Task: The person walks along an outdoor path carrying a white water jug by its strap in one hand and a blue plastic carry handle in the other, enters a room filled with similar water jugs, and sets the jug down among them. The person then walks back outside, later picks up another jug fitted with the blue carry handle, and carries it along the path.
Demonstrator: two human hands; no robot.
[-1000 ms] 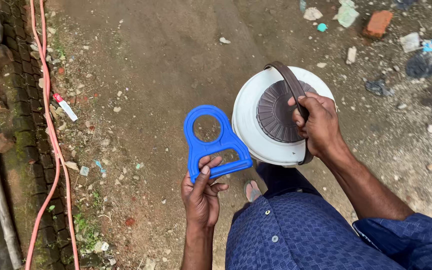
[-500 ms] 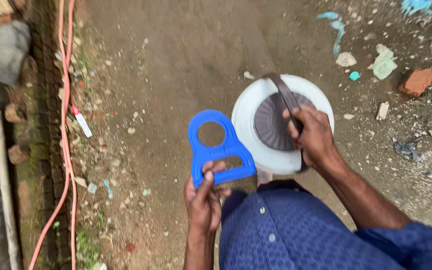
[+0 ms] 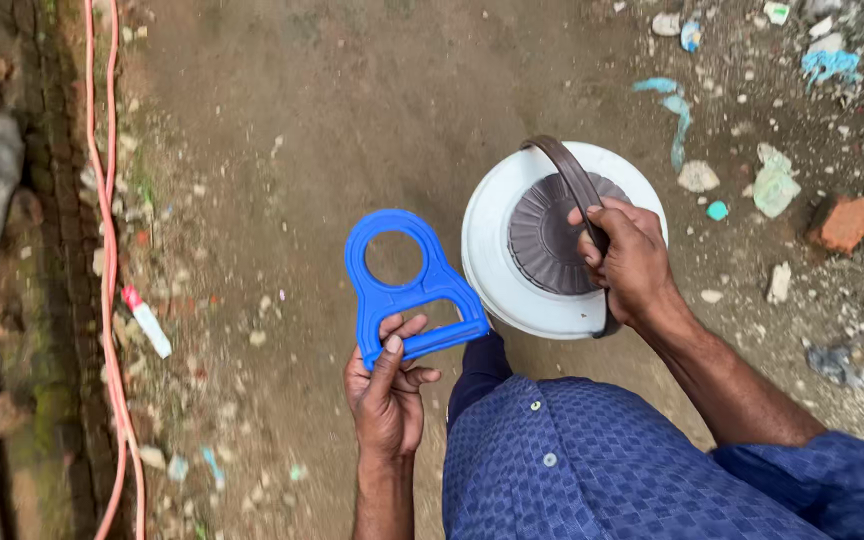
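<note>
Bare dirt ground [image 3: 332, 90] with scattered rubble. Left hand [image 3: 387, 390] has its fingers clamped on the blue plastic handle [image 3: 407, 290], held just beside the white bucket [image 3: 492, 250]. Right hand [image 3: 632, 260] grips the bucket's dark strap [image 3: 564, 170]. I'd keep that bucket level.

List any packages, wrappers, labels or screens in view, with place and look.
Small tube: on the ground left, beside the orange hose; white, red end.
Torn wrappers: on the ground, upper right; pale blue and green scraps.
No screens or signs show.
</note>
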